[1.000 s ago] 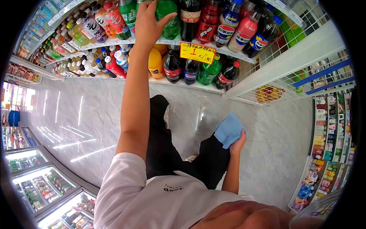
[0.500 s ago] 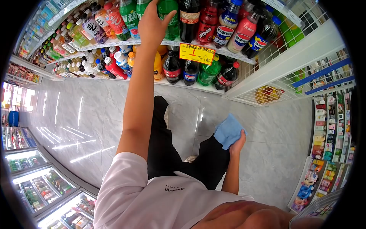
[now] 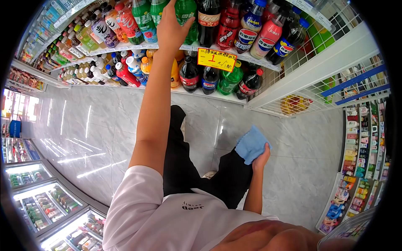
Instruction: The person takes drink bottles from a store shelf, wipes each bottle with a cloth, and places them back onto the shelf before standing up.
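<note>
Price tag (image 3: 216, 60) fronts lower bottles (image 3: 189, 78) | left hand (image 3: 171, 33): thumb splayed at green bottle (image 3: 186, 13), grip unclear | right hand (image 3: 260, 159) pinches blue cloth (image 3: 252, 144)

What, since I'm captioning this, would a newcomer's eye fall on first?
Likely the yellow rectangular sign with a red 1, at the white shelf edge, upper middle. Next, the light-blue cloth in the right hand, below and right of the sign. Then the left hand, up at green plastic bottles.
</note>
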Motion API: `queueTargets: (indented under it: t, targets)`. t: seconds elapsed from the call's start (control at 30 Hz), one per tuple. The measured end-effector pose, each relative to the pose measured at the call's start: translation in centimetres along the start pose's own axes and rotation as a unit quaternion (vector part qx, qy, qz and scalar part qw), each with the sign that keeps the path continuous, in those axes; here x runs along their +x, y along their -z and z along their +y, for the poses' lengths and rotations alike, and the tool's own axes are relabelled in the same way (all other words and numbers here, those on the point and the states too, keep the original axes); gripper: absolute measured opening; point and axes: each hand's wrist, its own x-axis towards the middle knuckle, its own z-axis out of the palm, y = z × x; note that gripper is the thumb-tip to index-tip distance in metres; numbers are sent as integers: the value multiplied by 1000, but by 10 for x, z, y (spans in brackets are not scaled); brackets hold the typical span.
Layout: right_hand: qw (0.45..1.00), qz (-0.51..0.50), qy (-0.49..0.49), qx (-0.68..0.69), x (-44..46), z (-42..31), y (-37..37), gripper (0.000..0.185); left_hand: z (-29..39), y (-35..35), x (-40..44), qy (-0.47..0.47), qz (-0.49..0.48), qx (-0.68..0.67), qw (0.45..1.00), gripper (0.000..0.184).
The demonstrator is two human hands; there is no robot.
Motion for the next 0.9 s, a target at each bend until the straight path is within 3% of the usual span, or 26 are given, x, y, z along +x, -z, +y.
queueTargets:
  t: [0.5, 0.6, 0.9]
  targets:
    - [1000, 5, 1, -4, 6, 6, 4, 51, -9, 1, 7, -9, -42, -86, 995, 71]
    - [1000, 5, 4, -10, 9, 9, 7, 50, -12, -4, 7, -37, -26, -73, 996, 72]
    - [1000, -5, 5, -5, 10, 8, 5, 49, 6, 5, 2, 13, -68, -23, 997, 82]
